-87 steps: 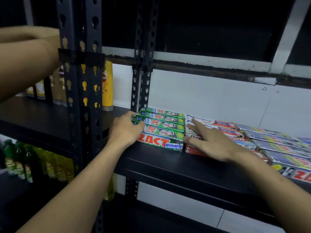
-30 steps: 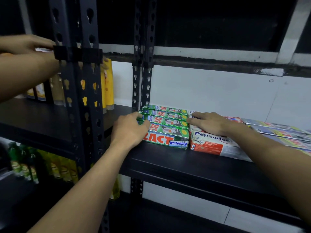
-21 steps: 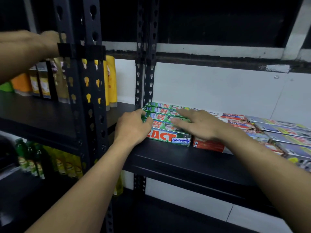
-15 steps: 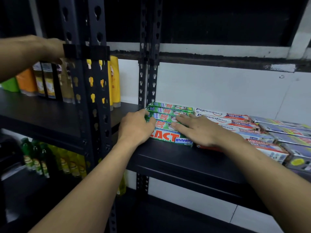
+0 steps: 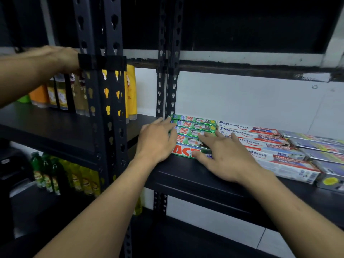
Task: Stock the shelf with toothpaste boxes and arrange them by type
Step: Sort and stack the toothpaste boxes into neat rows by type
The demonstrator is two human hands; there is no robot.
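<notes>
on black shelf (image 5: pixel 195 175), toothpaste boxes (image 5: pixel 193 127) against white wall (image 5: pixel 242 101).

The green Zact boxes (image 5: pixel 193 127) lie flat in a row at my shelf's (image 5: pixel 186 175) left end. White-and-red Pepsodent boxes (image 5: pixel 264 144) lie just beside them, and silver boxes (image 5: pixel 320 148) toward the right end.

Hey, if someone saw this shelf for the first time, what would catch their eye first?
Probably the two hands, left hand and right hand, pressed on the green Zact boxes at the shelf's left end. Next, the white-and-red Pepsodent boxes lined up right beside them. Further left, yellow bottles stand behind the black upright post.
</notes>
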